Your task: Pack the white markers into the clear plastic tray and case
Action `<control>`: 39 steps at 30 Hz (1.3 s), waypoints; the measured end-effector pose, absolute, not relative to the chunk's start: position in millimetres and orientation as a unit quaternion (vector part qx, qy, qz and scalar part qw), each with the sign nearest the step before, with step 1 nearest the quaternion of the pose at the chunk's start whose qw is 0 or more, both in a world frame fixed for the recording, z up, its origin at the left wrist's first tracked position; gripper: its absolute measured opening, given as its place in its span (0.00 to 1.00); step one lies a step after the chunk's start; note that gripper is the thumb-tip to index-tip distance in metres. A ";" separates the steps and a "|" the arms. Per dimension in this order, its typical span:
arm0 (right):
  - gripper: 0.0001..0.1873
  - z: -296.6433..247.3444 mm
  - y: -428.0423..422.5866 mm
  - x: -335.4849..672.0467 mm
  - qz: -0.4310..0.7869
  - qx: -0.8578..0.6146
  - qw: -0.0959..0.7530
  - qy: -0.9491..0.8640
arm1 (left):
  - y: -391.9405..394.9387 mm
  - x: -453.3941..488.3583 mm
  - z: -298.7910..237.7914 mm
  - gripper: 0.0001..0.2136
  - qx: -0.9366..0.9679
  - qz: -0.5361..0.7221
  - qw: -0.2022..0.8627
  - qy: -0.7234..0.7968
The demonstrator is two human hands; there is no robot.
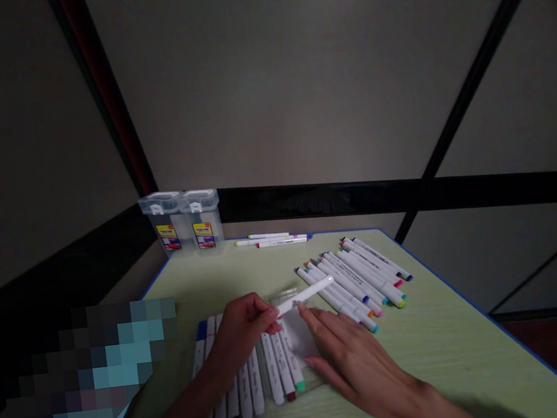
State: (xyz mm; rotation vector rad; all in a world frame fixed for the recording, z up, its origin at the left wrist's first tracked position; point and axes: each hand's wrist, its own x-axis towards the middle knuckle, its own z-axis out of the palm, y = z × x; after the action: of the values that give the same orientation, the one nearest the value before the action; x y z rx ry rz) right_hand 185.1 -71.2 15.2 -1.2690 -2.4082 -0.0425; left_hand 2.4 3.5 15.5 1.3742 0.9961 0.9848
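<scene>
Grey panelled walls (285, 87) enclose a pale green surface (445, 351). One white marker (311, 291) is held raised near centre, with a row of markers (274, 370) to the near left and loose markers (369, 278) to the right. Judged light, stiff and slightly slippery; mid-barrel grip advised. Left hand (242, 327): thumb and fingers pinch its left end. Right hand (352, 351): fingers slightly bent, thumb well apart; index tip at the barrel, contact unconfirmed. Two clear containers (201, 218) stand far left.
</scene>
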 end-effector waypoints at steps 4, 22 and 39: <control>0.29 14.7 -72.0 184.5 -0.001 -0.488 0.210 -0.847 | -4.2 4.5 19.8 0.10 0.590 0.400 0.571 0.408; 0.30 16.7 -77.9 180.0 0.039 -0.487 0.195 -0.850 | -16.8 11.3 29.0 0.13 0.598 0.340 0.602 0.405; 0.23 14.4 -80.5 178.6 0.060 -0.428 0.229 -0.872 | -33.5 13.1 32.4 0.15 0.652 0.278 0.611 0.352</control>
State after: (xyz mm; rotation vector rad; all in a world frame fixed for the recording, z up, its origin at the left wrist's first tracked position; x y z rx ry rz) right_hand 178.6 -80.5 14.4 -1.1785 -2.3998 0.1643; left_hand 13.1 -33.5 32.4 1.5057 0.8119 0.6407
